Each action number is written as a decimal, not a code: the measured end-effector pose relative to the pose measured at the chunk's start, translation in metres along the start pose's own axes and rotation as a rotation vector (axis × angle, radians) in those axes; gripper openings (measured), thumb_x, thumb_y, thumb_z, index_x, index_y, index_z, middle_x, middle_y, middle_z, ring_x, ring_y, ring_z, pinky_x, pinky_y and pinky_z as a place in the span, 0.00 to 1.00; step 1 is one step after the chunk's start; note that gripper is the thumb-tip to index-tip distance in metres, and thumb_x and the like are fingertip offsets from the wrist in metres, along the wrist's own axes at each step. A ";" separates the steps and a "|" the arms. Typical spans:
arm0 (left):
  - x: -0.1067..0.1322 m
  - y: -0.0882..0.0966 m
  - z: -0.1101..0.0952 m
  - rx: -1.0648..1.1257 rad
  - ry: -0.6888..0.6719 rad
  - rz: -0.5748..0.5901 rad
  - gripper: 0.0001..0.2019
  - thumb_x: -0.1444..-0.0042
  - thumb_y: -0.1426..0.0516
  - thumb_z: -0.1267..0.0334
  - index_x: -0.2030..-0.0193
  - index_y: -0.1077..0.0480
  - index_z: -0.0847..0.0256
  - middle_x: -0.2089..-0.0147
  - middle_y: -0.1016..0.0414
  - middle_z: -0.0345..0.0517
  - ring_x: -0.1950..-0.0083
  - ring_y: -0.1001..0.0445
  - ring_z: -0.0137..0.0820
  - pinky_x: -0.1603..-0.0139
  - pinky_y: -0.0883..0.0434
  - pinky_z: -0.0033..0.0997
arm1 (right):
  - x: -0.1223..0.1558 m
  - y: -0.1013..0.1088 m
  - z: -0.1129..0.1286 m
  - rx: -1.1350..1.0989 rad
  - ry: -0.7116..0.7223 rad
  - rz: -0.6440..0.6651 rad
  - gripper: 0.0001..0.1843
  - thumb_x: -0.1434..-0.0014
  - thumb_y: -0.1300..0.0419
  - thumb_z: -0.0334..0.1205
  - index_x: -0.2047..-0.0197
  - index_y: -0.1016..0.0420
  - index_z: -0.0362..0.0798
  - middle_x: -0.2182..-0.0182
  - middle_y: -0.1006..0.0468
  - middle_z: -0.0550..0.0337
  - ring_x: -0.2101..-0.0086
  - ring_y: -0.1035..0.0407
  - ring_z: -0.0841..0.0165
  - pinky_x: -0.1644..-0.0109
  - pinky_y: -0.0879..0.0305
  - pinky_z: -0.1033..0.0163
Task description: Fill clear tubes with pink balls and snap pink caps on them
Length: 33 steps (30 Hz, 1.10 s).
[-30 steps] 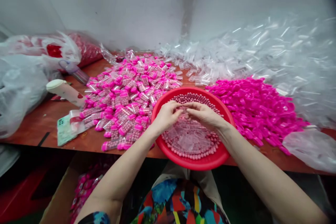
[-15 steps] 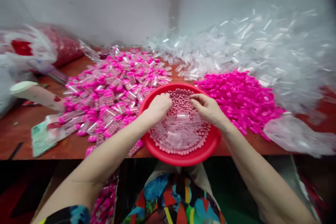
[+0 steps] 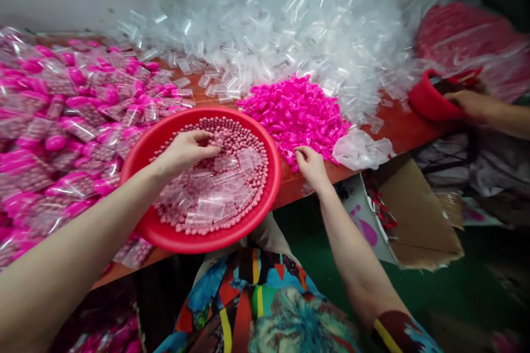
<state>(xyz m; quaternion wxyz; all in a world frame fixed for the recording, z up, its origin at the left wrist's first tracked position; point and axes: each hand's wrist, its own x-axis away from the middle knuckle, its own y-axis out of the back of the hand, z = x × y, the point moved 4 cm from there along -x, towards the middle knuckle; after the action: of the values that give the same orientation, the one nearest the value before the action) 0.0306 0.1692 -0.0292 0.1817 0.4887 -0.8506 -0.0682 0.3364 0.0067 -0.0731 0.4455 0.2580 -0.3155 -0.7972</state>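
Note:
My left hand is over the red basin, thumb and fingers closed round a small clear plastic container that looks filled with beads. Beneath it, pink beads fill the basin, and several empty clear containers lie on top of them. Right of the basin, my right hand pinches at the near edge of a heap of bright pink caps. A cap appears to be between its fingertips, though it is mostly hidden.
Bead-filled containers with pink caps are heaped on the left. Clear empty containers pile up against the wall. A plastic bag lies by the table edge. At right, another person's hand is at a red bowl; a cardboard box stands below.
The view has swung to the right, bringing another person's hand and bowl into sight. My right hand has left the basin for the pink caps; my left hand stays over the beads.

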 end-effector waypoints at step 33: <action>0.112 -0.037 0.003 0.856 0.075 0.106 0.13 0.44 0.36 0.59 0.55 0.29 0.62 0.66 0.25 0.44 0.67 0.23 0.30 0.71 0.33 0.25 | 0.029 -0.054 0.173 -0.730 0.145 0.481 0.19 0.43 0.33 0.48 0.51 0.20 0.49 0.58 0.18 0.57 0.63 0.26 0.68 0.57 0.28 0.61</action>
<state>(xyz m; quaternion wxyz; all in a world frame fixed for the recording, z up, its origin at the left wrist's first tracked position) 0.0082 0.0536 -0.0161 -0.0034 0.4779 -0.8189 0.3177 0.1738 0.0501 -0.0009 0.7013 0.0585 -0.0324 -0.7097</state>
